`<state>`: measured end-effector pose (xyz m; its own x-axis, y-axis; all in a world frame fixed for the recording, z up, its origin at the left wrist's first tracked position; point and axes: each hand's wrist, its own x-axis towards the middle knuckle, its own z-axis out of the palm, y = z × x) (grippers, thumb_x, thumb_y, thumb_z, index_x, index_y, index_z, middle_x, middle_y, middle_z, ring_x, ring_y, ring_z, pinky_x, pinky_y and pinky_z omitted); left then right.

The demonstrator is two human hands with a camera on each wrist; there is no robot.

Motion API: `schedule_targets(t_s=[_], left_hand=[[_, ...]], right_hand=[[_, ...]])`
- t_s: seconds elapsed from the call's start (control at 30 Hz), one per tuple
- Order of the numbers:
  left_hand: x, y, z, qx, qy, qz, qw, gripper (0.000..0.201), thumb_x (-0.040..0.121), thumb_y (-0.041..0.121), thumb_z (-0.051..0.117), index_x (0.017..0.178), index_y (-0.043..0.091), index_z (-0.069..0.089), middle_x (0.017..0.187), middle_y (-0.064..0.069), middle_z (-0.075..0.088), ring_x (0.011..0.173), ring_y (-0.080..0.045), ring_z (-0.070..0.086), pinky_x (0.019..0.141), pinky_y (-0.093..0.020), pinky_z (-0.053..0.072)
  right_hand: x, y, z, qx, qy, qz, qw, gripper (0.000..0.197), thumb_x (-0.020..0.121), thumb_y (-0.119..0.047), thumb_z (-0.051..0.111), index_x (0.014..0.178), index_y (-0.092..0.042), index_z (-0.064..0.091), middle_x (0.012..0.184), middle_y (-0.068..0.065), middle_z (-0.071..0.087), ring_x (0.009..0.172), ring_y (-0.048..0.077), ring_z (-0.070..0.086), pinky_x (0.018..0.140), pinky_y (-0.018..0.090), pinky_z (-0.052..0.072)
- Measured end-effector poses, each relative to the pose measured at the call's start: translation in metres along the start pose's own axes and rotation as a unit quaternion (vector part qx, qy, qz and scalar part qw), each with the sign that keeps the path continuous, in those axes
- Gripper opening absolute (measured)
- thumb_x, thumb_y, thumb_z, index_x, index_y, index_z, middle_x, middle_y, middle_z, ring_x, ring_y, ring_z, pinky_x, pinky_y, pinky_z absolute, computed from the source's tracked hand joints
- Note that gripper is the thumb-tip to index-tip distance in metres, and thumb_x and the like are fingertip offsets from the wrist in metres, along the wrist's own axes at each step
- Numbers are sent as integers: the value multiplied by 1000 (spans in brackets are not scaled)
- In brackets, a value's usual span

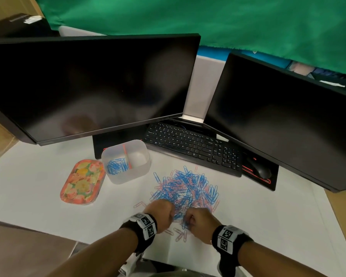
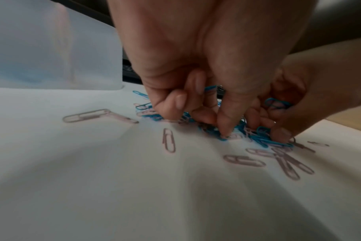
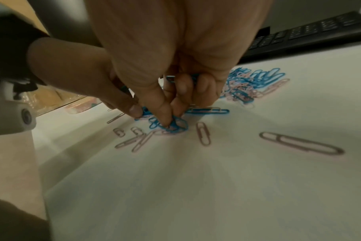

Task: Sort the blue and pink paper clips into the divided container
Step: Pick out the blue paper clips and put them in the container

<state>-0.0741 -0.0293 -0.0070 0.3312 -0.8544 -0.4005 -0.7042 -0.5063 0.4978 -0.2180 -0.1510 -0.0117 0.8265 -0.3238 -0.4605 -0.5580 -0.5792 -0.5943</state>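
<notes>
Both hands work the near edge of the mixed pile [image 1: 185, 188]: the left hand [image 1: 161, 209] and right hand [image 1: 198, 220] each have fingers curled, pinching blue paper clips [image 3: 168, 125] against the table [image 1: 48, 176]. The divided container [image 1: 126, 160], blue clips on one side, sits well beyond the left fingers. Clips tangle, so a pink clip [image 3: 203, 135] could ride along into the blue compartment.

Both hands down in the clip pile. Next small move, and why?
Probably lift the right hand and carry its blue clips to the container: it already pinches blue ones, and the left compartment holds only blue.
</notes>
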Motion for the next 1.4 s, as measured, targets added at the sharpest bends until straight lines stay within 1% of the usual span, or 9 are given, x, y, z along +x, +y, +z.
schedule_targets(t_s=[0.2, 0.47, 0.63, 0.73, 0.9, 1.03, 1.17, 1.3, 1.4], left_hand=[[-3, -13, -11, -123, 36, -10, 992, 25, 78, 15, 57, 60, 31, 51, 79, 8, 64, 76, -12, 59, 69, -20, 47], [-15, -33, -46, -350, 111, -82, 926, 25, 85, 3, 55, 89, 24, 67, 68, 8, 56, 50, 2, 50, 56, -11, 41], [-27, -42, -99, -509, 169, -140, 832, 30, 83, 3, 46, 61, 16, 63, 62, -1, 48, 44, -13, 36, 47, -21, 25], [-30, -57, -122, -426, 223, -149, 864, 25, 75, 25, 46, 56, 25, 62, 61, 4, 53, 62, -18, 48, 57, -26, 34], [-22, -81, -160, -184, 239, -219, 928, 22, 93, 20, 45, 95, 9, 63, 91, -6, 62, 81, -19, 51, 71, -26, 40], [-10, -86, -172, -149, 182, -259, 937, 24, 93, 26, 51, 106, 8, 61, 101, -6, 64, 85, -20, 55, 73, -26, 44], [-10, -103, -169, -239, 227, -266, 906, 33, 88, 20, 51, 117, 11, 61, 121, -11, 63, 111, -28, 58, 92, -30, 45], [-19, -121, -160, -360, 289, -263, 847, 19, 84, 11, 50, 86, 25, 63, 98, -10, 70, 94, -29, 66, 89, -40, 55], [-27, -124, -157, -360, 293, -255, 848, 22, 87, 9, 51, 73, 22, 63, 83, -6, 68, 82, -27, 68, 74, -41, 60]], right_hand=[[-3, 1, -16, 41, 30, 24, 998, 36, 85, -4, 48, 71, -36, 56, 75, -16, 59, 70, -4, 55, 62, 2, 40], [15, -31, -46, 273, -9, 103, 957, 24, 97, -12, 44, 75, -12, 53, 66, 3, 53, 45, 7, 39, 45, 19, 31], [41, -92, -56, 434, -39, 133, 890, 20, 97, -11, 41, 80, -8, 51, 63, 10, 56, 44, 16, 37, 46, 24, 20], [61, -130, -58, 444, -62, 139, 883, 22, 95, -12, 43, 76, -9, 52, 61, 10, 54, 42, 17, 37, 46, 23, 19], [104, -179, -64, 388, -63, 124, 911, 10, 92, -13, 49, 85, -9, 55, 63, 8, 55, 45, 15, 41, 40, 19, 27], [137, -214, -66, 329, -51, 106, 937, 10, 93, -14, 50, 88, -10, 57, 69, 10, 55, 47, 17, 45, 41, 22, 34], [164, -246, -59, 282, -67, 76, 954, 11, 96, -7, 45, 90, -4, 54, 66, 11, 53, 48, 21, 50, 37, 23, 41], [185, -257, -52, 234, -57, 75, 968, 17, 92, -2, 45, 80, -8, 56, 72, 11, 57, 62, 24, 60, 62, 34, 58], [189, -252, -51, 176, -61, 47, 981, 22, 87, -6, 50, 70, -18, 56, 87, 12, 60, 81, 25, 59, 90, 45, 55]])
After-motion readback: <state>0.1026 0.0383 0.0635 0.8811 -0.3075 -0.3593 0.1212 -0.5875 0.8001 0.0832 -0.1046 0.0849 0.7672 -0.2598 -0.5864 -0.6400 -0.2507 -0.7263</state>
